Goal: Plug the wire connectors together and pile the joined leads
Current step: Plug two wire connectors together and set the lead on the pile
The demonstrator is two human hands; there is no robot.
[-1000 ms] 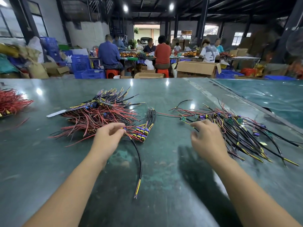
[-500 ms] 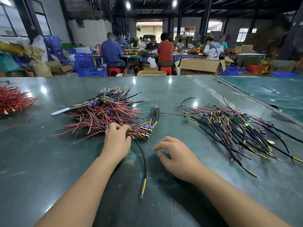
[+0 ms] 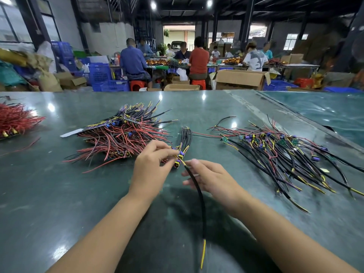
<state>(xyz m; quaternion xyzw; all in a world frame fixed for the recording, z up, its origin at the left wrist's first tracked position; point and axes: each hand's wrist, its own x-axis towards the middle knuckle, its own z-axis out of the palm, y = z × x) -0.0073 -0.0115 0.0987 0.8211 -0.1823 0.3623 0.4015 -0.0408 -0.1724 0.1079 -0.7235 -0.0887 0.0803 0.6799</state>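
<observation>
My left hand point(image 3: 151, 164) pinches the purple-and-yellow connector point(image 3: 180, 155) of a black lead point(image 3: 200, 196), whose yellow tip trails toward me on the green table point(image 3: 59, 194). Beside it, my right hand point(image 3: 208, 177) hovers with relaxed fingers next to the lead's upper part; whether it touches the lead is unclear. Just behind the connector lies a small row of black leads with connectors point(image 3: 185, 140). A big pile of red-and-black leads point(image 3: 122, 138) sits behind my left hand. A spread of black leads with purple connectors point(image 3: 285, 154) lies to the right.
A bundle of red wires point(image 3: 15, 120) lies at the table's far left edge. A white label strip point(image 3: 71, 132) sticks out from the big pile. Beyond the table, several people sit at benches among cardboard boxes point(image 3: 239, 79) and blue crates point(image 3: 100, 72).
My left hand has lifted the lead's connector off the table edge of the pile. My right hand moved left from the right-hand pile to beside the black lead.
</observation>
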